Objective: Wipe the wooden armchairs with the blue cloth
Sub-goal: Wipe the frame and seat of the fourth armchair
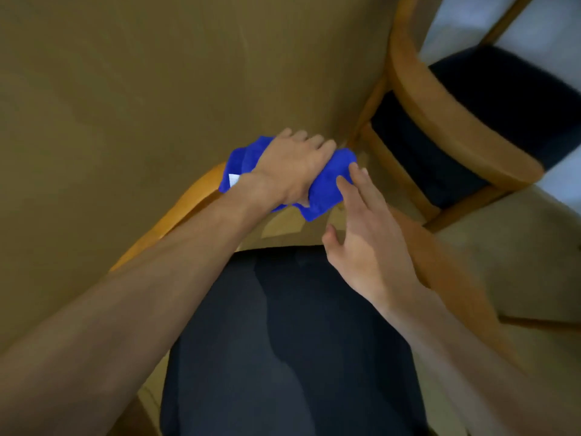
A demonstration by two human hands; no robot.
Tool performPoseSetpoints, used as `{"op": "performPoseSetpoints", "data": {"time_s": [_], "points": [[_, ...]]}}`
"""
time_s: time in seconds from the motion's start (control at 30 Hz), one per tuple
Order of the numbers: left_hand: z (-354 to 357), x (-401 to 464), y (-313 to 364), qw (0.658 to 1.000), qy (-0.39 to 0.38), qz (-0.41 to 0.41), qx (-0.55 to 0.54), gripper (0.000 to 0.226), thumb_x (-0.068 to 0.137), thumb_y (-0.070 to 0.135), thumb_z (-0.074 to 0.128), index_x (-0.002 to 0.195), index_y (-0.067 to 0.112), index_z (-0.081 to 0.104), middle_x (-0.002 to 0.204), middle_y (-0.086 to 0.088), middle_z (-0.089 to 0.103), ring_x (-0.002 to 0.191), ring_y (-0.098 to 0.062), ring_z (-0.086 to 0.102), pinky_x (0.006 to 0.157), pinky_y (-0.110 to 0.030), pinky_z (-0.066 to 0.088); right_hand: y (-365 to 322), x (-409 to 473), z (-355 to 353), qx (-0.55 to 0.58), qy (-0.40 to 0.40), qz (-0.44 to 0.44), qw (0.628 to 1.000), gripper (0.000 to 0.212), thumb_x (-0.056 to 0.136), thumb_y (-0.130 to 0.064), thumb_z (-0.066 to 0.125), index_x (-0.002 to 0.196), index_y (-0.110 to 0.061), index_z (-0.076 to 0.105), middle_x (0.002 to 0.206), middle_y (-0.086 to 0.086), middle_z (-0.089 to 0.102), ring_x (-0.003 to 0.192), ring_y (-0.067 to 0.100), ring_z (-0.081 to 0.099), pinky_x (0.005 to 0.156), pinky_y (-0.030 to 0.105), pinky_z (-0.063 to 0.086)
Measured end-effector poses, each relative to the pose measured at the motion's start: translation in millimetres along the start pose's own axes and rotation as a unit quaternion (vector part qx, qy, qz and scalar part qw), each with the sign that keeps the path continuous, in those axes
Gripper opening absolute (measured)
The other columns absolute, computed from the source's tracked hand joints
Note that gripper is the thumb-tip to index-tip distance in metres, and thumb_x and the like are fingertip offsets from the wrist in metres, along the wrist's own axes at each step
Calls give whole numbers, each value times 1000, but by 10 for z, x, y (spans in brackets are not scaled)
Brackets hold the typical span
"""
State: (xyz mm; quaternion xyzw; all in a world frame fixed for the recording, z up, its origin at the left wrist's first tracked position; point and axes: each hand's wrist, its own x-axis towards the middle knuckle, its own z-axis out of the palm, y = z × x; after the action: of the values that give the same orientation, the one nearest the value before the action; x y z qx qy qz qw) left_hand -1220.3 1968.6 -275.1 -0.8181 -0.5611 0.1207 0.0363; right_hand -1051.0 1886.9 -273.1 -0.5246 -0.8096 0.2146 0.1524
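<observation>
The fingers (309,143) of the left hand (290,166) are curled down over the blue cloth (330,187), which is gripped and pressed against the curved wooden backrest of the near armchair (195,196). The fingertips are hidden behind the far side of the bunched cloth. A white tag (233,180) is seen at the cloth's left end, just beside the left wrist.

The fingers (355,184) of the right hand (371,243) are held nearly straight and slightly spread, and their tips are laid on the right part of the cloth; nothing is grasped by them, and the thumb is kept apart, above the chair seat.

The cloth is found at the top of the near armchair's back, close to a tan surface (141,89) that fills the upper left of the view. The dark seat cushion (289,341) of the near armchair is seen below both forearms. A second armchair (440,121), with a wooden frame and a dark cushion, is placed to the right, beside the same surface. Pale floor (534,240) is visible at the right. The picture is slightly blurred.
</observation>
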Motion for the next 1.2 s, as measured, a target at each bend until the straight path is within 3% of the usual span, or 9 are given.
{"op": "performPoseSetpoints", "data": {"time_s": [0.2, 0.43, 0.67, 0.77, 0.83, 0.9, 1.03, 1.13, 1.2], "points": [[16, 579, 926, 986, -97, 134, 36, 58, 62, 38, 82, 105, 20, 47, 98, 2, 63, 86, -22, 61, 66, -33, 36, 798, -305, -274, 14, -58, 135, 989, 78, 91, -18, 63, 155, -8, 18, 164, 9, 15, 151, 18, 10, 120, 30, 17], [44, 555, 912, 981, -85, 171, 29, 60, 67, 46, 79, 109, 21, 45, 97, 3, 59, 89, -20, 60, 79, -33, 48, 1106, -545, -368, 2, -87, 194, 977, 81, 93, -30, 61, 156, -12, 14, 164, 5, 13, 150, 19, 13, 114, 27, 12], [-7, 209, 299, 998, -40, 40, -8, 69, 59, 53, 83, 107, 19, 46, 97, -1, 57, 90, -24, 58, 80, -37, 45, 769, -208, -278, 5, -107, 123, 987, 83, 91, -23, 66, 156, -14, 15, 163, 5, 17, 150, 20, 16, 118, 36, 21], [14, -16, 57, 998, -10, -34, -50, 75, 55, 55, 84, 109, 18, 45, 101, -2, 54, 93, -26, 55, 82, -37, 40, 521, 47, -176, 14, -108, 62, 992, 83, 91, -23, 66, 156, -12, 14, 163, 6, 18, 150, 20, 17, 117, 33, 23], [33, -150, -60, 994, -4, -64, -88, 89, 53, 56, 85, 122, 18, 43, 113, -2, 52, 105, -26, 51, 91, -37, 38, 320, 248, -95, 23, -97, 17, 995, 87, 88, -26, 71, 154, -10, 16, 161, 8, 21, 149, 21, 21, 114, 27, 22], [44, -292, -171, 989, -5, -81, -124, 111, 53, 56, 85, 140, 13, 33, 132, -5, 46, 123, -27, 43, 105, -37, 33, 127, 471, -18, 9, -73, -16, 997, 100, 82, -30, 78, 154, -5, 14, 162, 14, 18, 149, 26, 21, 118, 32, 24], [81, -612, -389, 974, -13, -138, -178, 124, 61, 52, 85, 152, 8, 12, 154, -10, 29, 144, -27, 24, 118, -36, 19, -132, 856, 144, -153, -85, -97, 980, 122, 72, -44, 84, 156, -9, 3, 163, 17, 11, 151, 30, 11, 123, 45, 15], [157, -876, -544, 958, -22, -188, -215, 116, 68, 47, 82, 152, 9, 13, 157, -10, 26, 147, -25, 17, 120, -36, 15, -314, 1077, 253, -226, -125, -118, 959, 119, 67, -50, 85, 153, -9, 13, 147, 13, 40, 137, 32, 38, 115, 44, 27], [228, -1092, -655, 944, -17, -230, -235, 109, 71, 47, 81, 152, 11, 18, 156, -9, 29, 147, -23, 18, 118, -38, 20, -430, 1215, 280, -235, -147, -120, 953, 117, 66, -50, 86, 152, -20, 14, 131, 10, 48, 116, 32, 53, 92, 41, 45]]}}
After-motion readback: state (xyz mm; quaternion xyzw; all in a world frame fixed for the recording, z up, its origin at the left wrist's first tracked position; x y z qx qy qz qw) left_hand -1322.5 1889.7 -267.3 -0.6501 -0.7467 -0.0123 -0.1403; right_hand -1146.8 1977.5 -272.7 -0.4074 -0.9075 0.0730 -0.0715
